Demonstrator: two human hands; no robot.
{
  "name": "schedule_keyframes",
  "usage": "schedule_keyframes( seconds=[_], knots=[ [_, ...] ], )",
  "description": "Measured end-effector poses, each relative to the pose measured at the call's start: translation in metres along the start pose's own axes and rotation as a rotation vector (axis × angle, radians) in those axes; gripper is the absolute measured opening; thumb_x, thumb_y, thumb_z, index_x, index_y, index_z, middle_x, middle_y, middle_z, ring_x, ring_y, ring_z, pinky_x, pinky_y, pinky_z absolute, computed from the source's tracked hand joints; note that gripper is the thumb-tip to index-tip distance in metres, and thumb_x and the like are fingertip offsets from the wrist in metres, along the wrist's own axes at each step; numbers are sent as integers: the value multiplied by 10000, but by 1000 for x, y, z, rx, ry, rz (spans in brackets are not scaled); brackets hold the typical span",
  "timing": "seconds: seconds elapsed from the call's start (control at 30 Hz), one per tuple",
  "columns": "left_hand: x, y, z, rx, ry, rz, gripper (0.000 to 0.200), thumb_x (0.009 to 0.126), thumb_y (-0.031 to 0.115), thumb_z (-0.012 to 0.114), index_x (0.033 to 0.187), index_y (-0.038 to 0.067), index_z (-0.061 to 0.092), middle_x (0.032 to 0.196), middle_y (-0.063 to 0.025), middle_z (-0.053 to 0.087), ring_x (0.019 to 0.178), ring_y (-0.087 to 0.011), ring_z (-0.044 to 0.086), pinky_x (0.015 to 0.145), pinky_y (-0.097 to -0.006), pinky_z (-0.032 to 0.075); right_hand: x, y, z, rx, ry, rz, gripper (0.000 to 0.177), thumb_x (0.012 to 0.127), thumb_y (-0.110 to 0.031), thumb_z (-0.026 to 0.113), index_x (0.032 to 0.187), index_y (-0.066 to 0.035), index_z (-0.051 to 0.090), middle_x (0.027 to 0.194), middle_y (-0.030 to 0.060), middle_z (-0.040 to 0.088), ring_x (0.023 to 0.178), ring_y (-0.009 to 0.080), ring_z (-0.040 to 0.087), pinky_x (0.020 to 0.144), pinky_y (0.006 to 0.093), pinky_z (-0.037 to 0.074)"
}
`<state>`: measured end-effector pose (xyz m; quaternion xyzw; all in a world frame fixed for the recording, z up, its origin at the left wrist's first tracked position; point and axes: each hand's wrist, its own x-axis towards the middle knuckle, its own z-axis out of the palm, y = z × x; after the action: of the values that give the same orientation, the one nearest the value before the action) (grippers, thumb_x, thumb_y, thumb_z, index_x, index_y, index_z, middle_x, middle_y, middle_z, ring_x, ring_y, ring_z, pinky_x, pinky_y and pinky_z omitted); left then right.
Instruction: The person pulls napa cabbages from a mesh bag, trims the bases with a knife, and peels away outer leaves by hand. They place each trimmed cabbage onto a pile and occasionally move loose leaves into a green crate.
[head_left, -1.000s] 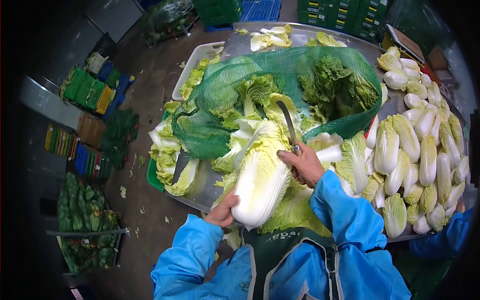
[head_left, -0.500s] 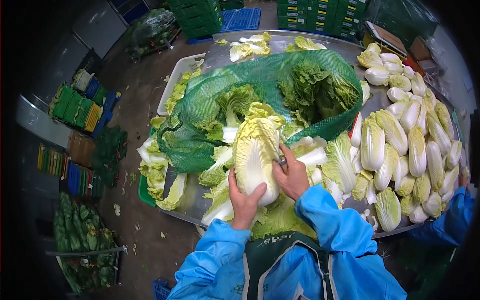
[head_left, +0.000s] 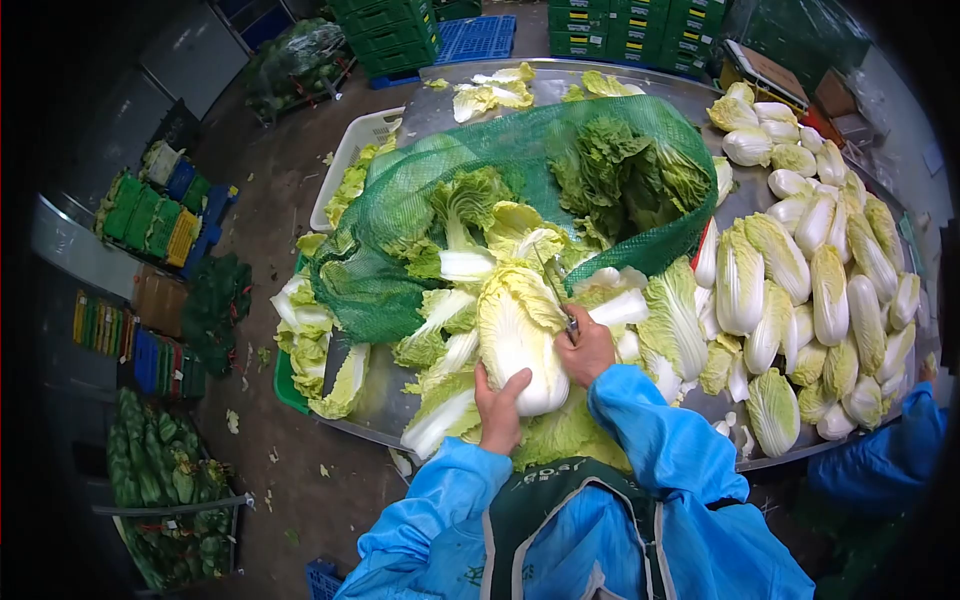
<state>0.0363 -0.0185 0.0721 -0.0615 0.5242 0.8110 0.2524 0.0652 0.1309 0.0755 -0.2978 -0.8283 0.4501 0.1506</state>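
Note:
A pale yellow-white cabbage (head_left: 522, 335) stands out over the near edge of the metal table (head_left: 385, 400), leafy end away from me. My left hand (head_left: 500, 408) grips its lower left side, thumb across the front. On the cabbage's right, my right hand (head_left: 585, 347) is closed round the handle of a knife (head_left: 553, 277), whose blade points up and away beside the leaves. Behind lies a green mesh bag (head_left: 420, 300) with its mouth open to the right and darker green cabbages (head_left: 625, 175) inside. Loose leaves (head_left: 440, 415) surround the held cabbage.
Many trimmed cabbages (head_left: 780, 320) cover the table's right side. A white crate (head_left: 335, 180) and a green crate (head_left: 290, 385) with leaves stand at the left edge. A co-worker's blue sleeve (head_left: 890, 440) shows at the far right. Stacked green crates (head_left: 580, 30) stand behind.
The knife blade now shows, pointing away from me. A leaf at the cabbage's top has come away and lies behind it. My left hand has shifted slightly right and lower on the cabbage.

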Motion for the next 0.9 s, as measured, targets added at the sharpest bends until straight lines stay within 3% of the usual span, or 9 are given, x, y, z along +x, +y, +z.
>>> schedule_keyframes(
  seconds=[0.3, 0.4, 0.47, 0.53, 0.6, 0.67, 0.73, 0.83, 0.9],
  knots=[
    [5, -28, -3, -11, 85, -64, 651, 719, 3, 662, 1286, 27, 344, 1154, -141, 524, 1013, -246, 551, 856, -355, 467, -18, 31, 3, 2, -112, 175, 433, 711, -175, 582, 1096, 21, 569, 756, 238, 624, 674, 381, 619, 651, 421, 498],
    [14, -37, -18, 36, 114, -135, 547, 776, 119, 618, 1273, 53, 399, 1166, -133, 545, 1051, -276, 547, 905, -391, 448, -3, 98, -1, 64, 33, 156, 385, 687, -149, 597, 1030, 27, 604, 723, 216, 625, 662, 350, 619, 638, 408, 494],
    [24, -28, -45, -263, 35, -344, 530, 811, 258, 565, 1288, 72, 429, 1219, -130, 541, 1112, -307, 526, 951, -423, 422, 13, 138, -44, 140, 49, 209, 383, 692, -153, 610, 1027, 32, 602, 748, 202, 636, 681, 330, 627, 659, 408, 496],
    [15, 7, -45, -349, -6, -441, 537, 812, 295, 540, 1287, 67, 436, 1225, -120, 543, 1108, -306, 532, 962, -450, 409, 17, 121, -72, 176, 28, 209, 398, 701, -164, 621, 1043, 36, 590, 783, 195, 647, 694, 315, 634, 672, 406, 498],
    [12, 20, -44, -446, -85, -528, 587, 806, 370, 510, 1310, 80, 427, 1274, -112, 523, 1132, -308, 525, 1004, -480, 367, 22, 84, -88, -142, 181, -4, 504, 733, -246, 666, 1127, 44, 544, 855, 154, 657, 648, 271, 610, 650, 392, 493],
    [7, 19, -42, -552, -172, -559, 589, 807, 368, 510, 1315, 83, 424, 1276, -112, 522, 1137, -309, 522, 1006, -479, 367, 23, 41, -82, 25, 131, -47, 664, 750, -361, 691, 1232, 40, 473, 838, 104, 632, 562, 183, 559, 537, 338, 470],
    [3, 18, -38, -623, -298, -580, 597, 825, 373, 505, 1323, 61, 406, 1278, -131, 514, 1145, -304, 517, 1010, -453, 374, 12, -28, -84, 482, -292, 361, 690, 762, -394, 688, 1253, 31, 457, 722, 57, 580, 471, 109, 491, 439, 266, 426],
    [-4, 34, -10, -172, -307, -395, 572, 878, 400, 450, 1321, 40, 400, 1286, -148, 503, 1137, -292, 524, 1012, -423, 379, 2, -25, -56, 841, -508, 471, 477, 790, -385, 686, 1057, -22, 531, 619, 15, 534, 399, 77, 459, 384, 216, 415],
    [-5, 59, 8, -173, -327, -358, 553, 908, 386, 423, 1323, 24, 385, 1282, -156, 502, 1137, -289, 524, 1004, -414, 388, 0, -10, -48, 1008, -553, 444, 461, 793, -393, 684, 1035, -31, 532, 620, 22, 541, 406, 84, 473, 382, 223, 424]
  ],
)
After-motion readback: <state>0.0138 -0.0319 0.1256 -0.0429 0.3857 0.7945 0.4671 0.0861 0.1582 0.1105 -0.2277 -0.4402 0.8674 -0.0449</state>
